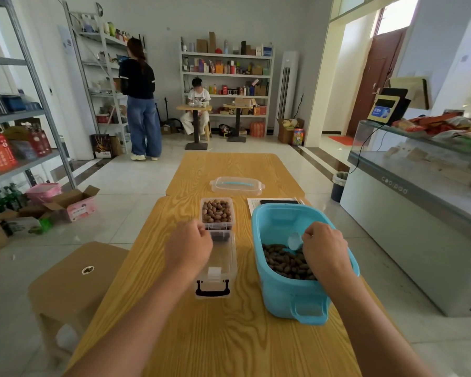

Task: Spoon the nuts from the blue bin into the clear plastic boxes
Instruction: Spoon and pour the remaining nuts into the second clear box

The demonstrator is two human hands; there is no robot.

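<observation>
Right hand [324, 248] is down inside the blue bin [283, 295], fingers curled around a small translucent scoop [294, 240], bowl pointing at the pecan pile [288, 262], which sits heaped at the near end of the bin; looks like a fresh scoop is being loaded, can't tell if anything's in it yet. Left hand [188, 246] is a loose fist resting on the left rim of the near clear box [218, 268], probably steadying it so it doesn't slide when the scoop tips in; fingers are curled in but whether they pinch anything is hidden. Near box holds only a few nuts at its far end, latch handle facing the person. Far clear box [217, 212] just beyond it is already full. A clear lid with a blue handle [237, 185] is parked further up the wooden table [229, 336], out of the way. Boxes sit just left of the bin, so travel per scoop is short
</observation>
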